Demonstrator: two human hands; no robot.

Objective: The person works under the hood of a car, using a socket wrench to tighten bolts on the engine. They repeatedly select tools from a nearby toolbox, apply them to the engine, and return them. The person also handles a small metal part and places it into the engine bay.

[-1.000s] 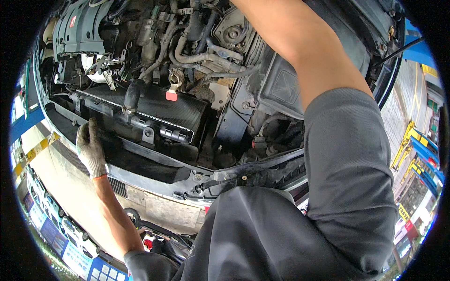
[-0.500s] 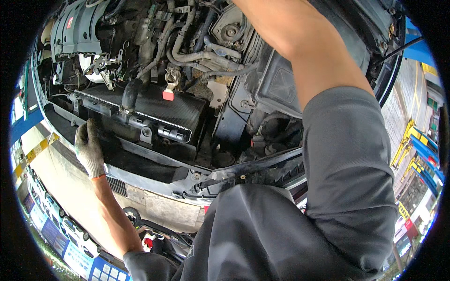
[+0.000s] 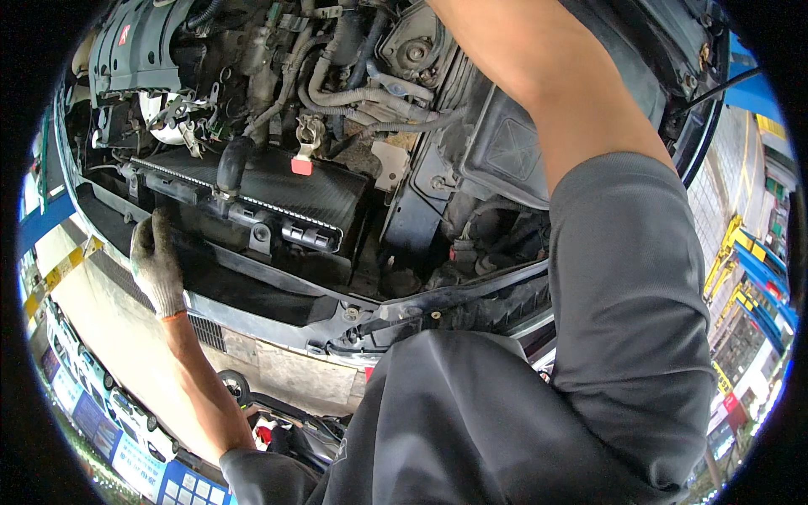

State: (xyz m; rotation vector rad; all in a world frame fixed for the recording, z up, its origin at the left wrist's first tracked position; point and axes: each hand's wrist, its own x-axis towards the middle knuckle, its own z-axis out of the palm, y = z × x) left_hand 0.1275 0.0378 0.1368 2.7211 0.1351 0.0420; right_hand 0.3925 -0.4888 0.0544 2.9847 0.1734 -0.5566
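Observation:
My left hand point(image 3: 157, 263), in a grey-white knit glove with an orange cuff edge, rests over the front panel point(image 3: 252, 331) of an open car engine bay. Its fingers point inward and bend over the panel's edge, the tips partly hidden. Just beyond them sits a black radiator point(image 3: 290, 189) with a crimped metal rim and a thick black hose point(image 3: 235, 168) joined to its near side. My right arm point(image 3: 560, 76) stretches far across the bay, past the upper edge of the picture, so my right hand does not show.
An engine cover point(image 3: 135, 50) lies at the far left, and a black plastic box point(image 3: 511, 151) sits under my right arm. A red tag point(image 3: 301, 167) hangs above the radiator. Dark prop rod point(image 3: 715, 90) at right. Blue and yellow lift equipment point(image 3: 753, 269) stands beyond the car.
My left hand stays on the front panel, with hardly any shift. My right arm moves slightly to the right in the picture, its hand still out of sight.

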